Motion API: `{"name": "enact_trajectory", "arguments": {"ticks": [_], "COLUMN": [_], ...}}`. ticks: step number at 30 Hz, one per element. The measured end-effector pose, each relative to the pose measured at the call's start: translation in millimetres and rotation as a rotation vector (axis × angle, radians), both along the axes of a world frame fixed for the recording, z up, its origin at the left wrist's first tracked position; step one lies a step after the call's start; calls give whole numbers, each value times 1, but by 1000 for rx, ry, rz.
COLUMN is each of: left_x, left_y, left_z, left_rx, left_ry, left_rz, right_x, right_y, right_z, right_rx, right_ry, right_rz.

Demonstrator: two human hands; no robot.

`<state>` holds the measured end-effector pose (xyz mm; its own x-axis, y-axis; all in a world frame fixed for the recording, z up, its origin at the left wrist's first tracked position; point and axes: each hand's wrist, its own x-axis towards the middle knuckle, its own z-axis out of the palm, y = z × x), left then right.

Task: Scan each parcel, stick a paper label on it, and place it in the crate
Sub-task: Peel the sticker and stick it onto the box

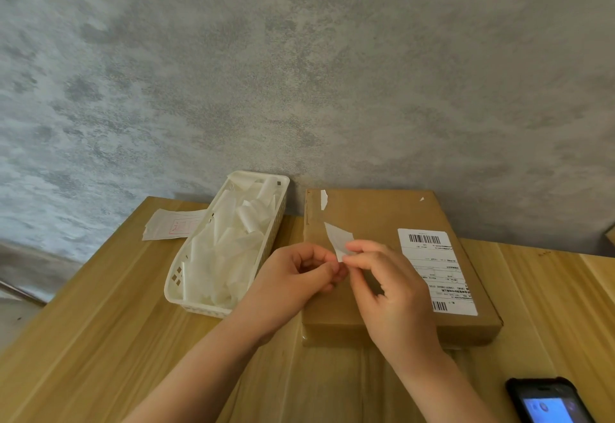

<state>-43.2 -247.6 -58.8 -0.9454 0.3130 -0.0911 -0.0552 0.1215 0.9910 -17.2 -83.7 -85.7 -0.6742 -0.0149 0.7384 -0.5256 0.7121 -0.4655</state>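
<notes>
— Both hands busy?
— Yes. My left hand (299,269) and right hand (386,284) pinch a small white paper label (337,239) above the flat brown parcel (376,223) on the table (100,339).

One parcel (382,256), one basket (229,243), one phone (549,401), two hands (293,273).

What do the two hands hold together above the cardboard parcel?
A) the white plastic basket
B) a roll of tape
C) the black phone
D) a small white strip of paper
D: the left hand and right hand pinch a small white paper strip between their fingertips over the parcel.
</notes>
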Motion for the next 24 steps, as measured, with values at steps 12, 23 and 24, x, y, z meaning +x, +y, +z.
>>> {"name": "enact_trajectory", "arguments": {"ticks": [12,23,24], "left_x": [1,0,1], "left_y": [2,3,3], "left_z": [4,4,4], "left_rx": [78,96,100], "left_ry": [-59,-94,-101], "left_rz": [-8,-12,-16], "right_x": [0,-1,-1], "right_y": [1,3,3], "right_z": [3,1,1], "right_rx": [64,109,110], "right_ry": [18,38,40], "right_rz": [0,15,15]}}
